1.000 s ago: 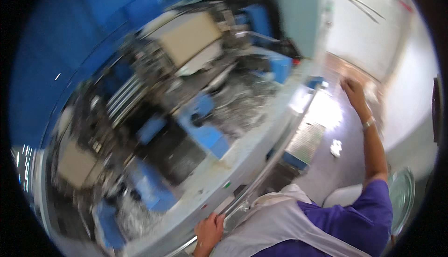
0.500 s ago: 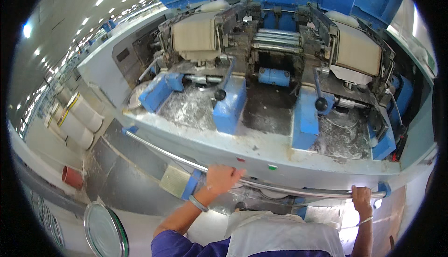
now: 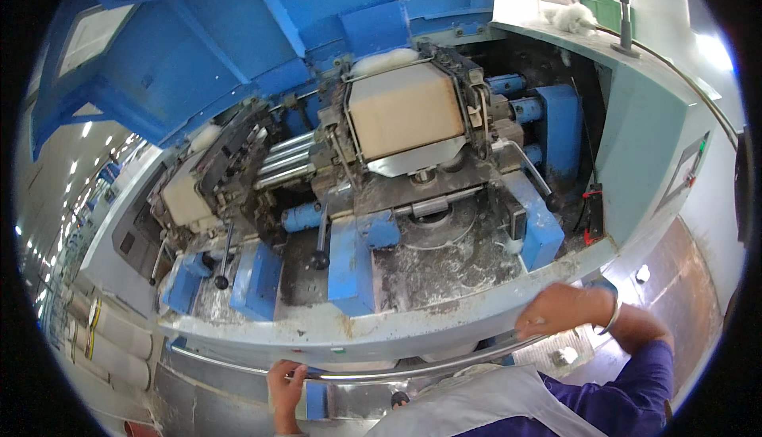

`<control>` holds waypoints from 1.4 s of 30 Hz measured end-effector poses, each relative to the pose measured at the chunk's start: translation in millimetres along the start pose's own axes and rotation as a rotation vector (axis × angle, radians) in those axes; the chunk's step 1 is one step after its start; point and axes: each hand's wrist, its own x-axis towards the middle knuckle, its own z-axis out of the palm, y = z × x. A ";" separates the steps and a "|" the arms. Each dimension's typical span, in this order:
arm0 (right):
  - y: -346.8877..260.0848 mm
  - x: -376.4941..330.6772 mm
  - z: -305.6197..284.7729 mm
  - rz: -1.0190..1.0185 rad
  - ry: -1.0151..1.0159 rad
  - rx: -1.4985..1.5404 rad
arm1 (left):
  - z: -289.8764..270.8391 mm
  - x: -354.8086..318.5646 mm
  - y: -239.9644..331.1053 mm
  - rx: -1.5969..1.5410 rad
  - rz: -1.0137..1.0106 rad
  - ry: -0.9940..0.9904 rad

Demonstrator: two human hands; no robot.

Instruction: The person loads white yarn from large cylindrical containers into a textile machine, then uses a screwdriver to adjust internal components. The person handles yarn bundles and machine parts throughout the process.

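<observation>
the right hand (image 3: 565,310), half a second earlier wrapped round the steel rail (image 3: 353,376) near its right end, is now turned sideways across the rail's line; contact with the rail cannot be confirmed. the left hand (image 3: 286,383), earlier with fingers stretched out over the rail, is now curled onto it. the view has swung toward the right end of the machine (image 3: 436,318): a dark upright fitting (image 3: 624,8), white fluff (image 3: 573,19) and a switch panel (image 3: 684,171) enter. the round green-rimmed vessel leaves frame; the red bin (image 3: 140,429) shrinks to a sliver.
</observation>
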 end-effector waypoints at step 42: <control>81.6 152.8 -318.4 -0.122 1.231 0.028 | 108.5 333.6 352.9 0.746 1.129 0.151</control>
